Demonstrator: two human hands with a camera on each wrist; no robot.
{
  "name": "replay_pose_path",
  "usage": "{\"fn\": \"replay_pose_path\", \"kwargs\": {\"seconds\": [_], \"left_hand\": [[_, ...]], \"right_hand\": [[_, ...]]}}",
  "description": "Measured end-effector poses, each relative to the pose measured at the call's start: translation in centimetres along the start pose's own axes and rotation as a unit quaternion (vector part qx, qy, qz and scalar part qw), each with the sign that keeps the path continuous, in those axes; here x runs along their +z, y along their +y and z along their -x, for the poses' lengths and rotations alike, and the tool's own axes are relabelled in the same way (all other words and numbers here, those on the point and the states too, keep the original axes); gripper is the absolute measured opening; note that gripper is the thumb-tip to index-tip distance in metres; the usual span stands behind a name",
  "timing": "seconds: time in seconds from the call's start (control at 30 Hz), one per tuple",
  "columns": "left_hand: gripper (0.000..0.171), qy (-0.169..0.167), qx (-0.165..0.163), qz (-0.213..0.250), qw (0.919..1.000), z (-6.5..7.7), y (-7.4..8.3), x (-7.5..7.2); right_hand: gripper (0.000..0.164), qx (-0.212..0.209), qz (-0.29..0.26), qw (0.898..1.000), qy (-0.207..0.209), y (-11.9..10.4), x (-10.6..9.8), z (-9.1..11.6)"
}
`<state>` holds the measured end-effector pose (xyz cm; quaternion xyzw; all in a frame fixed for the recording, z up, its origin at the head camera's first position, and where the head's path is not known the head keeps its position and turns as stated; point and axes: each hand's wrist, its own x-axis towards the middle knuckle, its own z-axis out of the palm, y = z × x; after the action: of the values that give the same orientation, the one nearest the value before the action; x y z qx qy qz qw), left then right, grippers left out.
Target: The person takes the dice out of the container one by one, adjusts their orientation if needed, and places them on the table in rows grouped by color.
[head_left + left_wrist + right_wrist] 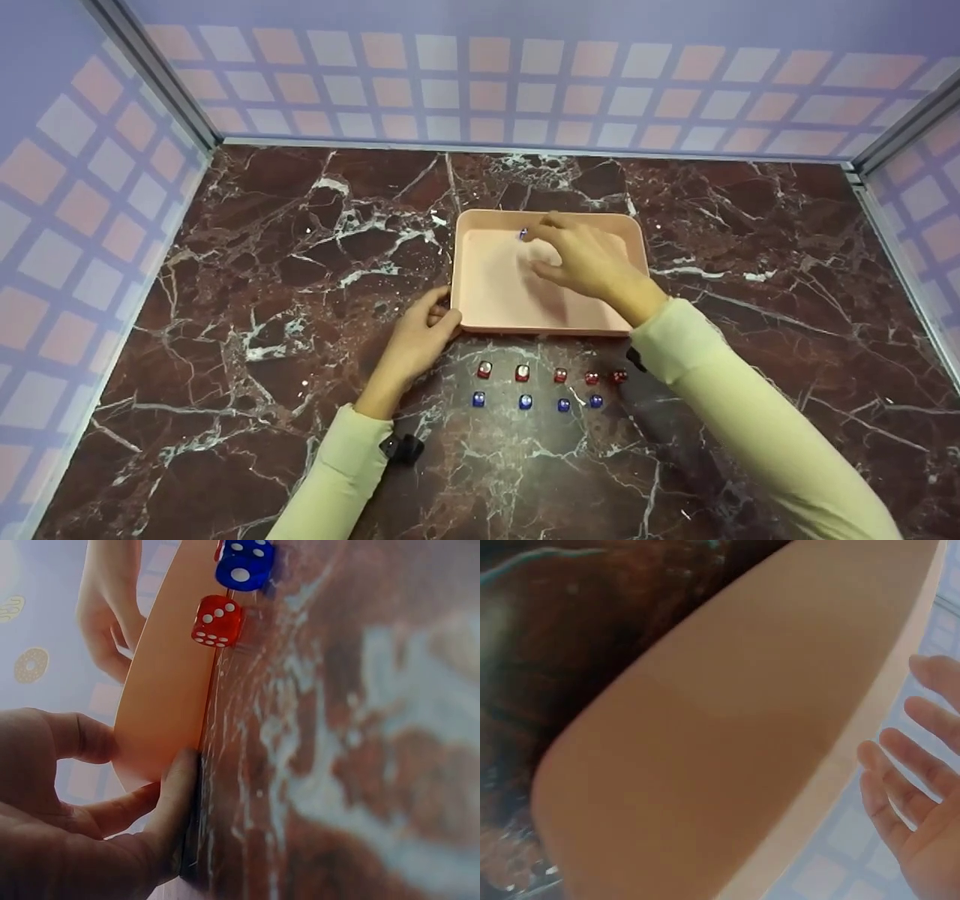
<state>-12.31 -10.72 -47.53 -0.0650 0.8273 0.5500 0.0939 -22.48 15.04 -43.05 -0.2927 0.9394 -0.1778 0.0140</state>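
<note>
A shallow peach-coloured tray (487,300) lies on the marble-patterned table. My left hand (421,330) grips its near left corner, and the left wrist view shows the thumb and fingers at the tray wall (161,682). Over the tray's inside hovers my right hand (581,259), its fingers loosely bent and apart. The right wrist view shows that right hand (922,787) with spread fingers and nothing between them. Beside its fingertips in the head view, toward the tray's far wall, a small blue die (523,233) is visible, partly covered by the fingers.
In front of the tray, several red dice (522,373) form a row, with a row of several blue dice (526,402) nearer me. Pale walls with a square pattern (487,90) enclose the table at the back and sides.
</note>
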Motion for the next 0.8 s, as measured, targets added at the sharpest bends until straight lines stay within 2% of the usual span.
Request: {"fn": "replay_pose_path", "kwargs": {"seconds": [0.17, 0.33, 0.53, 0.8], "left_hand": [[0.056, 0.000, -0.001, -0.002, 1.0000, 0.1, 0.0, -0.1], [0.056, -0.004, 0.008, -0.011, 0.9999, 0.0, 0.1, 0.2], [0.056, -0.005, 0.009, -0.011, 0.9999, -0.1, 0.4, 0.1], [0.053, -0.008, 0.016, -0.024, 0.9996, -0.1, 0.0, -0.1]], "right_hand": [[0.042, 0.005, -0.023, 1.000, -0.005, 0.8, 1.2, -1.5], [0.040, 0.001, -0.030, 0.999, -0.011, 1.4, 1.9, -2.2], [0.033, -0.005, -0.019, 1.000, -0.001, 1.3, 2.2, -2.9], [0.028, -0.007, -0.028, 1.000, -0.005, 0.8, 2.6, -3.7]]}}
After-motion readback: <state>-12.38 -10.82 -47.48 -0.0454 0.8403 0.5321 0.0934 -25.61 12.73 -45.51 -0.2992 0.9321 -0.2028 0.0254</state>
